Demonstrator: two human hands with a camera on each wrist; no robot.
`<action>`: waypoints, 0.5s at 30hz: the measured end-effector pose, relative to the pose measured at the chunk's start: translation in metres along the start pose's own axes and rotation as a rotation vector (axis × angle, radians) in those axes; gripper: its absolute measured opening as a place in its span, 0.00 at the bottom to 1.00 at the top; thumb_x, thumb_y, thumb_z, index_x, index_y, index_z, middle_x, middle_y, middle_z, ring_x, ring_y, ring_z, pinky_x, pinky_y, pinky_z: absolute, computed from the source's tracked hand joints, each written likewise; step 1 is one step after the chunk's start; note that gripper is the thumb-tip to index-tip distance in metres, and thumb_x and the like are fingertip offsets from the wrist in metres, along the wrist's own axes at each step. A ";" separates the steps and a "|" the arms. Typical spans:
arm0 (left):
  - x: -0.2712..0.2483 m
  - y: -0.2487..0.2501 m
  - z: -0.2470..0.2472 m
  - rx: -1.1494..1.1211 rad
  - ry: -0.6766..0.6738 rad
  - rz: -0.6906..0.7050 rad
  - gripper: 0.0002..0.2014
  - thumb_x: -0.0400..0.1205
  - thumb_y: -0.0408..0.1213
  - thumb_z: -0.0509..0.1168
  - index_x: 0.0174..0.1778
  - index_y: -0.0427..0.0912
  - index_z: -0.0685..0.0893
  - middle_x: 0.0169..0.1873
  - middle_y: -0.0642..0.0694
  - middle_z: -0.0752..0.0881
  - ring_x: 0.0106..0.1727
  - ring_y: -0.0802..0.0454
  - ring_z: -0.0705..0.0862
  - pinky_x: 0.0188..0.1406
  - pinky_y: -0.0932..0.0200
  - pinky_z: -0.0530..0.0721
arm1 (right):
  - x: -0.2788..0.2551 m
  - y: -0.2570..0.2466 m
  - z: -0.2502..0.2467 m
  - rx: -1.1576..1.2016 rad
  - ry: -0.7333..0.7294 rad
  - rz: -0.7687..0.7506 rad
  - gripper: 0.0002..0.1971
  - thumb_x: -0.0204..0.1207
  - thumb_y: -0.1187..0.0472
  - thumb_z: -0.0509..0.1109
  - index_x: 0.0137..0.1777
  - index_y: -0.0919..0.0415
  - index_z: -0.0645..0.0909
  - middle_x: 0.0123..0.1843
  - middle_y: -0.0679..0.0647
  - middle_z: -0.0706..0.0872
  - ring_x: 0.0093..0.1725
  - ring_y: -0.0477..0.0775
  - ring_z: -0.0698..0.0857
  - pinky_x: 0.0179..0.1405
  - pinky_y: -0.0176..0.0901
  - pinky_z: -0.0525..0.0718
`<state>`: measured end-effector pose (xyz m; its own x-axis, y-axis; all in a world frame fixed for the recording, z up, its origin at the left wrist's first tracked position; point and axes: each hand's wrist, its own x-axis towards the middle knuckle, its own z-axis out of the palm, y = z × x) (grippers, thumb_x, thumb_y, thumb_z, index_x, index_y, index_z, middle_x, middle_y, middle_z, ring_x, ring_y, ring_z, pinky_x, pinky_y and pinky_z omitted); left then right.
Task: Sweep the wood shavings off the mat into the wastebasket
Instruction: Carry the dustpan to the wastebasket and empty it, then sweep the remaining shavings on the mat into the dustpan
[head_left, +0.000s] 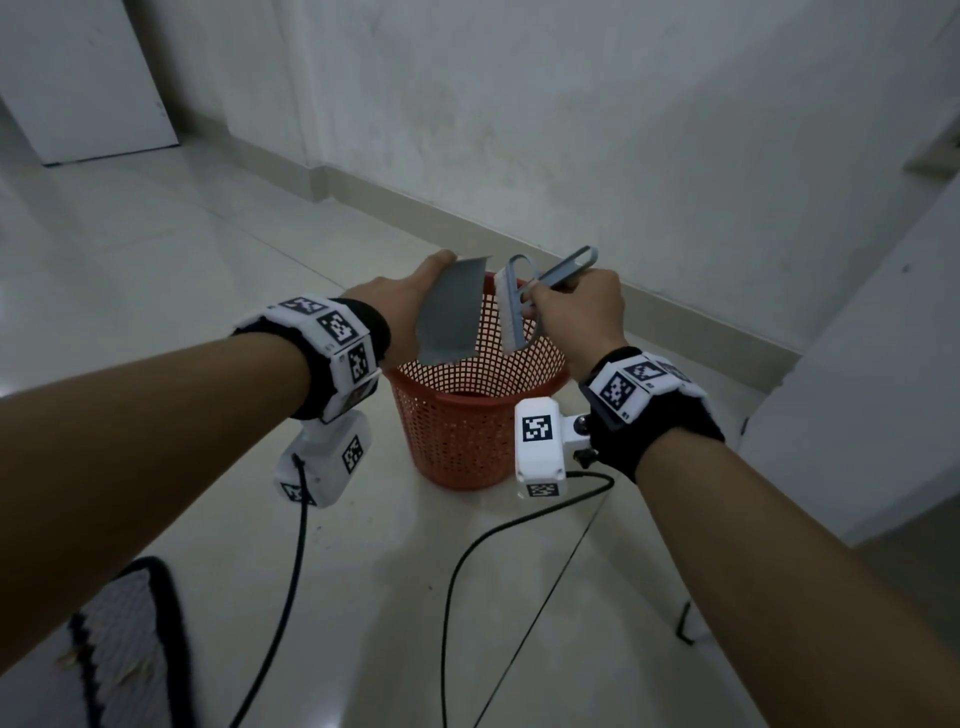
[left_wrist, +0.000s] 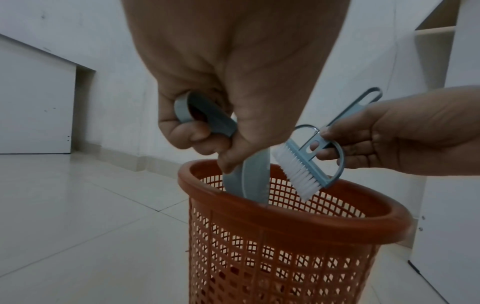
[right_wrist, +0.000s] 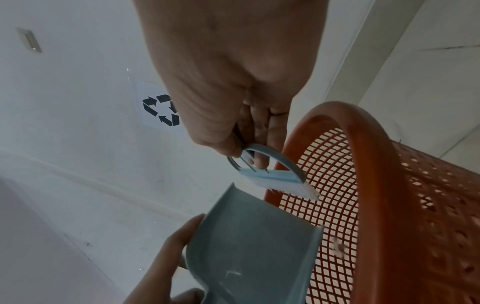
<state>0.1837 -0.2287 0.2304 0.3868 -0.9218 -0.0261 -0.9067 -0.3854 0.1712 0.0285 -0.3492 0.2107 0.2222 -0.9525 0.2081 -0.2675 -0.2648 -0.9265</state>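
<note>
An orange mesh wastebasket (head_left: 467, 415) (left_wrist: 285, 214) (right_wrist: 363, 164) stands on the tiled floor. My left hand (head_left: 400, 306) (left_wrist: 207, 131) grips the handle of a grey dustpan (head_left: 449, 317) (left_wrist: 253, 181) (right_wrist: 249, 246), tipped steeply with its lip down inside the basket mouth. My right hand (head_left: 576, 312) (right_wrist: 246, 131) (left_wrist: 363, 144) pinches a small grey brush (head_left: 511, 306) (left_wrist: 303, 164) (right_wrist: 272, 176) with white bristles, held over the basket just beside the pan. A shaving (right_wrist: 337, 246) falls inside the basket. The mat (head_left: 124, 649), black-edged with a few shavings on it, lies at the bottom left.
A white wall with a skirting board (head_left: 519, 244) runs close behind the basket. A white cabinet (head_left: 883, 389) stands to the right. Two black cables (head_left: 467, 561) trail across the floor in front of me. A recycling sign (right_wrist: 161, 110) is on the wall.
</note>
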 end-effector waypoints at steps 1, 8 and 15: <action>-0.001 0.000 -0.001 -0.030 0.026 0.001 0.47 0.79 0.32 0.67 0.84 0.62 0.42 0.45 0.39 0.81 0.36 0.41 0.82 0.32 0.53 0.79 | -0.001 0.001 0.000 -0.006 -0.002 -0.004 0.07 0.70 0.58 0.75 0.34 0.61 0.88 0.33 0.52 0.91 0.37 0.53 0.91 0.46 0.57 0.91; 0.003 0.000 0.003 -0.114 -0.022 -0.016 0.48 0.79 0.32 0.69 0.84 0.58 0.43 0.58 0.32 0.84 0.47 0.35 0.85 0.41 0.49 0.83 | -0.007 0.005 0.006 0.088 -0.079 0.068 0.04 0.66 0.64 0.73 0.33 0.61 0.88 0.30 0.52 0.91 0.35 0.50 0.92 0.46 0.59 0.91; -0.003 0.003 0.005 -0.393 0.050 -0.061 0.44 0.80 0.38 0.69 0.85 0.57 0.47 0.68 0.33 0.78 0.59 0.33 0.82 0.48 0.52 0.76 | -0.018 0.003 0.012 -0.021 0.009 0.048 0.07 0.71 0.60 0.73 0.41 0.63 0.89 0.40 0.55 0.92 0.42 0.55 0.91 0.47 0.52 0.90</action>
<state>0.1790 -0.2271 0.2263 0.4546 -0.8907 -0.0020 -0.7522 -0.3852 0.5346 0.0351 -0.3310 0.2006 0.2004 -0.9654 0.1667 -0.2970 -0.2220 -0.9287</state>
